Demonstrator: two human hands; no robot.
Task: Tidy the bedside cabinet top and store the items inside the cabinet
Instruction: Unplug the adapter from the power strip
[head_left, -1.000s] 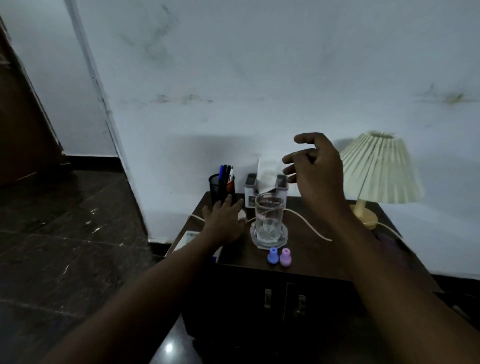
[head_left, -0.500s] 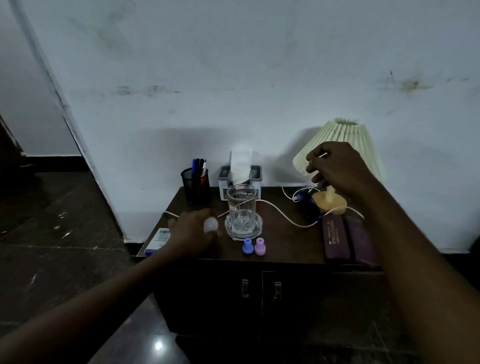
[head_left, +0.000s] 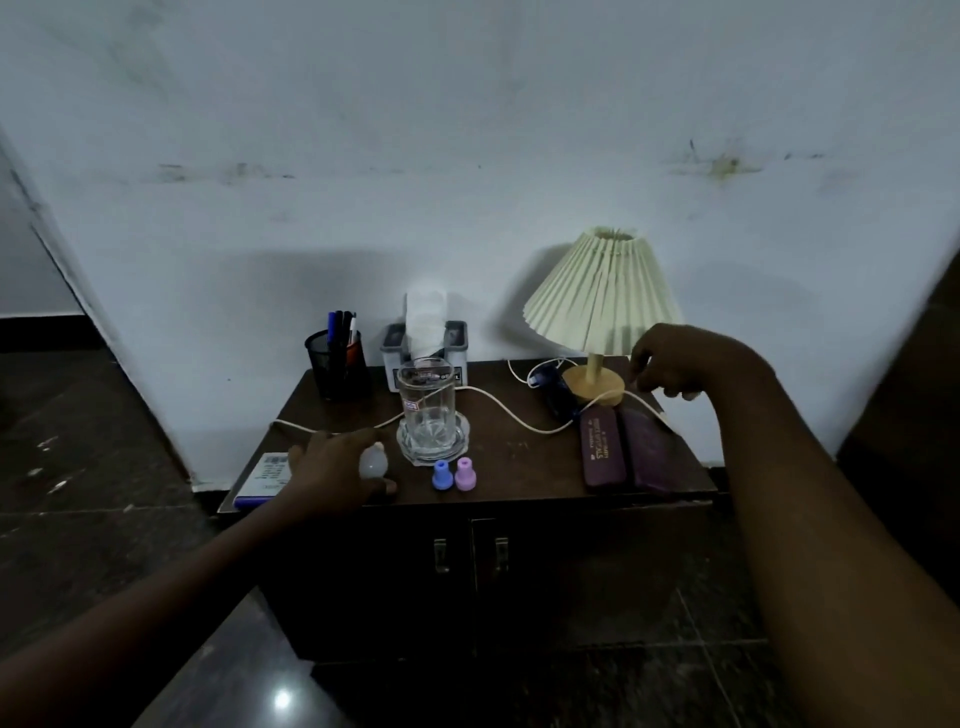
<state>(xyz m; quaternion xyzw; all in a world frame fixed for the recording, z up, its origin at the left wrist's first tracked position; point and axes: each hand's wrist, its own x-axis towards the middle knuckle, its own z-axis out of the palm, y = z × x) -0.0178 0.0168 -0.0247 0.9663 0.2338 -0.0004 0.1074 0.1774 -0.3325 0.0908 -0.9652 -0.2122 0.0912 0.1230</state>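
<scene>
The dark wooden bedside cabinet (head_left: 519, 467) has both doors closed. At its front left, my left hand (head_left: 332, 467) grips a small white bulb-shaped bottle (head_left: 374, 461). A glass (head_left: 426, 410) stands on a clear coaster (head_left: 434, 452), with a blue-capped (head_left: 440, 475) and a pink-capped small bottle (head_left: 463, 474) in front. My right hand (head_left: 670, 364) hovers, fingers curled, just right of the lamp base (head_left: 592, 384), over the white cord (head_left: 509, 413). Whether it pinches the cord is unclear. Two purple cases (head_left: 602, 449) lie at the right.
A mesh pen holder (head_left: 337, 371) and a tissue box (head_left: 426, 358) stand at the back. The pleated lamp shade (head_left: 602, 291) rises at the back right, with a dark blue object (head_left: 553, 389) beside the base. A booklet (head_left: 265, 473) overhangs the left edge. Door handles (head_left: 440, 553) are below.
My right hand has moved from the lamp stem to the right side of the base. My left hand has stayed at the front left, holding the white bottle. The view has shifted right.
</scene>
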